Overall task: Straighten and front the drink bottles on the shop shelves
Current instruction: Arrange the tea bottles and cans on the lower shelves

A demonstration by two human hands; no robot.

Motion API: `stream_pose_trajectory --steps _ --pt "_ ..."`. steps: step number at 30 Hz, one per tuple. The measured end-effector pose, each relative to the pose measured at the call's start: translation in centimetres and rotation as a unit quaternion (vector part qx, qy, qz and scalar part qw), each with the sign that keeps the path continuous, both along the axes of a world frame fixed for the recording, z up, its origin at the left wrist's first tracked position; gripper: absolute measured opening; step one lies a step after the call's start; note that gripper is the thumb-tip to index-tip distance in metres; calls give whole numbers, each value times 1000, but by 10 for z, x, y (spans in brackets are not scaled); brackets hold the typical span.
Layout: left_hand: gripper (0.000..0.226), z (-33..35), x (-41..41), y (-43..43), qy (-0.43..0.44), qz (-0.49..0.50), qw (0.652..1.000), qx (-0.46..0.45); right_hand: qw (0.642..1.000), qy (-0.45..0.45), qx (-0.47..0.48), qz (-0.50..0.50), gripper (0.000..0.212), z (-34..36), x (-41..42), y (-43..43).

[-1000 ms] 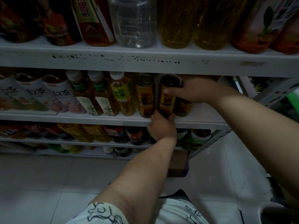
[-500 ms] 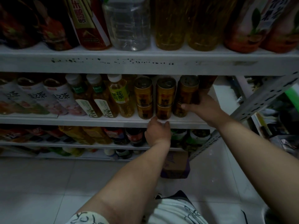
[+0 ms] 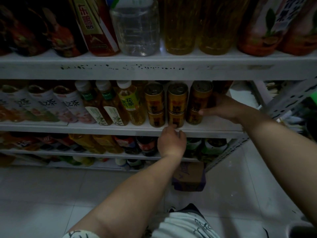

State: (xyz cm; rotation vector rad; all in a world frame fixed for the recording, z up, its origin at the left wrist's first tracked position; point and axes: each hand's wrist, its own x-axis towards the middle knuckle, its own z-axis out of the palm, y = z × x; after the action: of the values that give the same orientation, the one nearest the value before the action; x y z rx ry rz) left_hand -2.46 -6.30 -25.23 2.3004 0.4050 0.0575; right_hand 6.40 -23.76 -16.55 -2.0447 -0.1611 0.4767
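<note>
On the middle shelf, the tea bottles stand in a row toward the left end. Just right of them come three two-high stacks of gold cans, all near the front edge. The left stack and the middle stack sit almost touching. My left hand is at the front edge right below the middle stack, loosely spread, with one fingertip on its bottom can. The right stack stands upright with a visible gap between it and the middle one. My right hand is wrapped round it from the right, thumb across the front where the two cans meet. I cannot see the fingers behind. That stack lies directly left of my right hand, with its long axis vertical. I judge the next move is a short slide left to close the gap. The grip should stay across the joint so the top can doesn't shear off.
</note>
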Motion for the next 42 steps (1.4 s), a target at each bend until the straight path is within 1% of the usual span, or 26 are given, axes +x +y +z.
stream_pose_trajectory --steps 2,4,6,10,14,16,18,21,24,27,30,32,37,42 --pt "35 3 -3 -11 -9 -20 1000 -12 999 -44 30 0 84 0 -3 7" --pt "36 7 -3 -24 -4 -12 999 -45 997 -68 40 -18 85 -2 -3 9" --pt "40 10 -2 -34 7 -16 997 -73 997 -69 32 -30 83 -4 -2 8" --pt "51 16 4 -46 11 -55 994 -95 998 -61 20 -21 69 -5 3 0" --pt "63 15 8 -52 34 -82 989 -117 1000 -21 10 15 72 -7 3 -4" --pt "69 14 10 -52 34 -84 987 -133 999 -5 18 26 69 -12 0 -4" --pt "75 14 12 -53 35 -86 985 -144 1000 -17 8 20 64 -17 -3 -3" --pt "79 14 14 -54 48 -86 982 -160 999 -48 -10 -15 62 -22 -4 -2" --pt "80 13 12 -53 56 -86 978 -183 998 -47 -5 -28 62 -24 -3 -3" --pt "81 14 9 -52 54 -87 979 -175 998 -50 -11 -24 57 -24 -3 -6" --pt "81 15 7 -52 65 -86 980 -168 999 -44 -10 -29 61 -26 -4 -8" --pt "82 15 5 -51 72 -87 978 -173 999 -44 -5 -27 57 -27 -6 -7" --pt "80 16 0 -44 67 -99 981 -155 999 -32 5 -25 62 -30 -8 -8" --pt "76 18 -4 -39 55 -116 981 -147 999 -29 4 -27 59 -28 -12 -6"
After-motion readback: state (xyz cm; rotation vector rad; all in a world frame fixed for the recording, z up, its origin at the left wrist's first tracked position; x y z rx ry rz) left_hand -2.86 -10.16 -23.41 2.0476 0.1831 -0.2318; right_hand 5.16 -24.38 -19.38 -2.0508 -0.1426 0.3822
